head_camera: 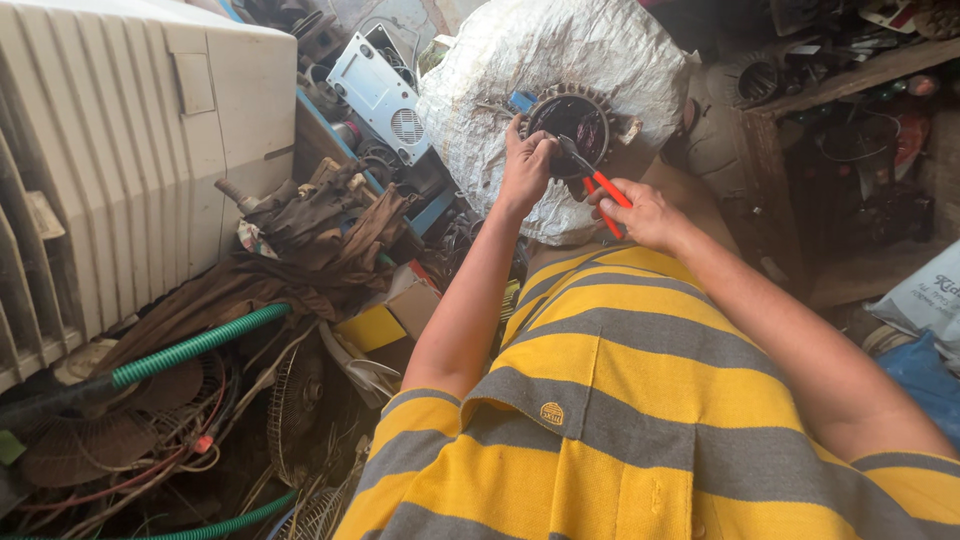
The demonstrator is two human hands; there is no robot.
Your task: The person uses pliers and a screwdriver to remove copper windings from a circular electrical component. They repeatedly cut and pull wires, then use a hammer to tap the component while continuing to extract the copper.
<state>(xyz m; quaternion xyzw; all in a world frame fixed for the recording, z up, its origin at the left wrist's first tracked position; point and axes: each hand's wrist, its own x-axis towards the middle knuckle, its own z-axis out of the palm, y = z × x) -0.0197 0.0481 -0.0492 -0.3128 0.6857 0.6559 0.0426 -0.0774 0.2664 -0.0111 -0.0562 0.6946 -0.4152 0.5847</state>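
Head view, looking down past a yellow and grey striped shirt (620, 400) onto a cluttered workshop floor. Left hand (525, 165) raised to the near rim of a round motor core (575, 120), fingers curled tight on its toothed edge. Right hand (645, 215) closed around the red handles of a pair of pliers (592, 175), dark nose pushed into the core's open middle, against the dark windings inside. Motor core propped upright in front of the shirt, resting against a crumpled white sack (560, 60) behind it. Both forearms stretched forward, meeting at the core.

To the left, a large white ribbed cooler body (120, 140), standing close beside a heap of brown cloth (310, 230). Below that heap, a green ribbed hose (200, 345) slanting across tangled wires and a wire fan guard (295, 400). A yellow cardboard box (375, 325) just beside the left elbow. Further back, a white vented appliance housing (385, 90) leaning among scrap parts. To the right, a wooden shelf (790, 150) packed with dark machine pieces, and a blue bag (925, 375) near the right arm.
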